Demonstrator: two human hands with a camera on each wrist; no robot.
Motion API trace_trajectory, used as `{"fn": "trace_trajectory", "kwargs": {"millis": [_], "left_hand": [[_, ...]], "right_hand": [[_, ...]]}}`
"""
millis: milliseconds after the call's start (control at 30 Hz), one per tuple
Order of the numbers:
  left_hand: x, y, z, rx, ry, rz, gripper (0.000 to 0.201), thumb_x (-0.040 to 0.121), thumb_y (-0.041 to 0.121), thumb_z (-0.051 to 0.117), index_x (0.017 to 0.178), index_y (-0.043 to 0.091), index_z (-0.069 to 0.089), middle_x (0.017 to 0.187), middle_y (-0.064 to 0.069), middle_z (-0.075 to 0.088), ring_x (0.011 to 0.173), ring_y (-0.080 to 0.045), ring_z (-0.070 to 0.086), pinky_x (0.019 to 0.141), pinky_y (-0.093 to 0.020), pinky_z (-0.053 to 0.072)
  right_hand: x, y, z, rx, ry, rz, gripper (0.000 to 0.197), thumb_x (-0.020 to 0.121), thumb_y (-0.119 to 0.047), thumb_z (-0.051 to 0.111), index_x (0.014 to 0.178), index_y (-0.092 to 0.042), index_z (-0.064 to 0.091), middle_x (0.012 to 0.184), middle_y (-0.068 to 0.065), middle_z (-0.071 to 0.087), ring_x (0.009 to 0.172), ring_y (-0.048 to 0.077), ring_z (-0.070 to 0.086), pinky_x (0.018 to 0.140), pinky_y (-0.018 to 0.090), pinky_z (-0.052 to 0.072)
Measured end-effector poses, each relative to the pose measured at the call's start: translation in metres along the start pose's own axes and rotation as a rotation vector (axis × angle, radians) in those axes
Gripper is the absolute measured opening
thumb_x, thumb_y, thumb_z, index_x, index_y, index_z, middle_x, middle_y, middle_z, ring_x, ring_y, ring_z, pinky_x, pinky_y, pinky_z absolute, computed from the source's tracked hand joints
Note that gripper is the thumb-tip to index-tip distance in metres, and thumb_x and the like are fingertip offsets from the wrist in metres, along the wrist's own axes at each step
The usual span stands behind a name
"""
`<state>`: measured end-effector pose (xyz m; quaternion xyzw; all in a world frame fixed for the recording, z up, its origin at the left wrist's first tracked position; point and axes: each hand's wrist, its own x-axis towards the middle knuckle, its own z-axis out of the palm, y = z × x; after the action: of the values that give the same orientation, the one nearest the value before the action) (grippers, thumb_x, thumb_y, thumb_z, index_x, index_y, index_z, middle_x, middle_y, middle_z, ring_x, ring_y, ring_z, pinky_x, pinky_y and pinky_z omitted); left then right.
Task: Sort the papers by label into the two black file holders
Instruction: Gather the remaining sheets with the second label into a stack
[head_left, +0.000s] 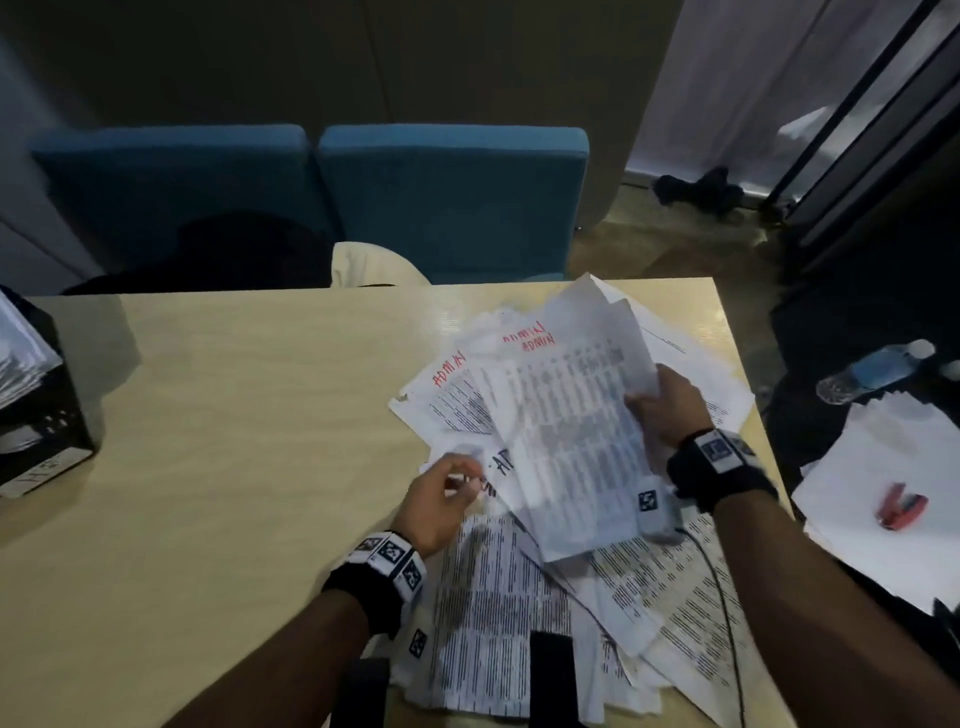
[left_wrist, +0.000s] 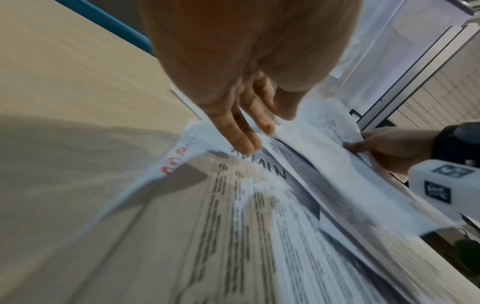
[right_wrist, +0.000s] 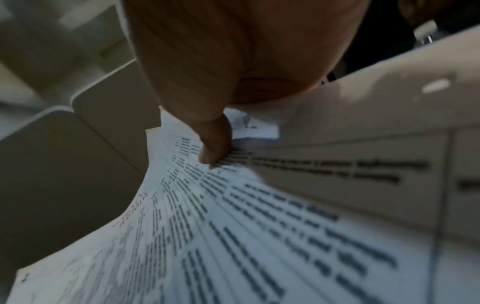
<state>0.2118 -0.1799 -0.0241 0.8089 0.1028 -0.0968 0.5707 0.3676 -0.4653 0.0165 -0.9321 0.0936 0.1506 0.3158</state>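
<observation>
The table (head_left: 260, 415) under my papers (head_left: 519, 597) is pale wood-grain laminate with a soft sheen. The papers are thin, matt white sheets, crinkled at the edges. The file holder (head_left: 47, 415) looks like black plastic; the chairs (head_left: 447, 197) wear blue woven cloth.

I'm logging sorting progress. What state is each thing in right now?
Right hand: grips a lifted table-printed sheet.
Left hand: fingers relaxed, touching the paper pile.
Paper pile: loose, spread over the table.
Black file holder: upright, papers inside.
Water bottle: lying down.
</observation>
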Motion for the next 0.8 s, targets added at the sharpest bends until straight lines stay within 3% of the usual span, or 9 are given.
{"fn": "trace_trajectory", "kwargs": {"millis": [100, 167, 233, 300, 367, 467, 600, 733, 800], "left_hand": [[0.026, 0.007, 0.006, 0.120, 0.067, 0.071, 0.023, 0.090, 0.011, 0.062, 0.106, 0.027, 0.059, 0.120, 0.005, 0.056, 0.106, -0.010, 0.054, 0.087, -0.020, 0.044], [0.041, 0.000, 0.008, 0.281, -0.055, 0.124, 0.034, 0.089, 0.014, 0.062, 0.121, 0.024, 0.056, 0.133, 0.002, 0.049, 0.120, -0.013, 0.046, 0.101, -0.027, 0.040], [0.048, -0.013, 0.008, 0.484, -0.152, 0.130, 0.046, 0.087, 0.022, 0.065, 0.132, 0.021, 0.052, 0.141, 0.000, 0.045, 0.130, -0.018, 0.039, 0.110, -0.035, 0.034], [0.045, -0.021, 0.011, 0.525, -0.103, 0.135, 0.050, 0.085, 0.023, 0.068, 0.133, 0.019, 0.053, 0.142, 0.002, 0.046, 0.133, -0.017, 0.037, 0.113, -0.032, 0.029], [0.038, -0.024, 0.017, 0.469, -0.002, 0.130, 0.052, 0.083, 0.016, 0.069, 0.133, 0.019, 0.054, 0.140, 0.003, 0.049, 0.132, -0.015, 0.039, 0.114, -0.028, 0.028], [0.038, -0.021, 0.022, 0.369, 0.076, 0.090, 0.055, 0.082, 0.021, 0.070, 0.134, 0.020, 0.051, 0.138, 0.002, 0.049, 0.128, -0.014, 0.043, 0.109, -0.038, 0.037], [0.042, -0.011, 0.025, 0.429, 0.012, -0.020, 0.075, 0.078, 0.047, 0.072, 0.142, 0.021, 0.042, 0.148, 0.012, 0.030, 0.130, -0.008, 0.036, 0.106, -0.029, 0.037], [0.042, -0.007, 0.027, 0.385, -0.017, -0.037, 0.075, 0.075, 0.047, 0.074, 0.137, 0.017, 0.043, 0.144, 0.023, 0.020, 0.131, -0.009, 0.037, 0.099, -0.034, 0.046], [0.042, -0.006, 0.026, 0.387, -0.006, -0.033, 0.067, 0.075, 0.046, 0.075, 0.129, 0.016, 0.049, 0.146, 0.019, 0.022, 0.128, -0.012, 0.041, 0.096, -0.036, 0.048]], "right_hand": [[0.035, 0.012, -0.014, -0.324, 0.016, -0.059, 0.022, 0.083, -0.024, 0.065, 0.096, -0.006, 0.058, 0.099, 0.019, 0.065, 0.085, 0.035, 0.059, 0.069, 0.038, 0.048], [0.053, 0.020, -0.019, -0.466, 0.069, -0.121, 0.029, 0.083, -0.030, 0.067, 0.095, -0.004, 0.062, 0.106, 0.022, 0.061, 0.094, 0.039, 0.058, 0.076, 0.045, 0.051], [0.067, 0.026, -0.022, -0.502, 0.115, -0.123, 0.036, 0.083, -0.034, 0.067, 0.105, -0.006, 0.064, 0.126, 0.020, 0.054, 0.110, 0.040, 0.054, 0.087, 0.047, 0.048], [0.078, 0.031, -0.023, -0.525, 0.081, -0.099, 0.046, 0.085, -0.034, 0.064, 0.121, -0.006, 0.058, 0.146, 0.016, 0.039, 0.126, 0.038, 0.045, 0.099, 0.046, 0.041], [0.086, 0.040, -0.021, -0.536, -0.022, -0.085, 0.057, 0.086, -0.037, 0.062, 0.131, -0.003, 0.049, 0.153, 0.015, 0.030, 0.131, 0.036, 0.041, 0.106, 0.045, 0.037], [0.085, 0.050, -0.016, -0.555, -0.046, -0.116, 0.065, 0.083, -0.045, 0.067, 0.129, -0.003, 0.050, 0.141, 0.017, 0.040, 0.122, 0.038, 0.044, 0.101, 0.045, 0.041], [0.080, 0.050, -0.014, -0.468, -0.009, -0.100, 0.075, 0.072, -0.046, 0.078, 0.131, -0.013, 0.046, 0.129, 0.012, 0.047, 0.116, 0.035, 0.049, 0.094, 0.046, 0.046], [0.079, 0.050, -0.015, -0.573, 0.004, -0.097, 0.084, 0.068, -0.055, 0.077, 0.136, -0.020, 0.041, 0.146, 0.011, 0.034, 0.130, 0.035, 0.035, 0.101, 0.049, 0.038], [0.080, 0.050, -0.014, -0.522, -0.004, -0.066, 0.094, 0.066, -0.054, 0.080, 0.140, -0.017, 0.035, 0.143, 0.012, 0.037, 0.127, 0.036, 0.039, 0.100, 0.049, 0.039]]}}
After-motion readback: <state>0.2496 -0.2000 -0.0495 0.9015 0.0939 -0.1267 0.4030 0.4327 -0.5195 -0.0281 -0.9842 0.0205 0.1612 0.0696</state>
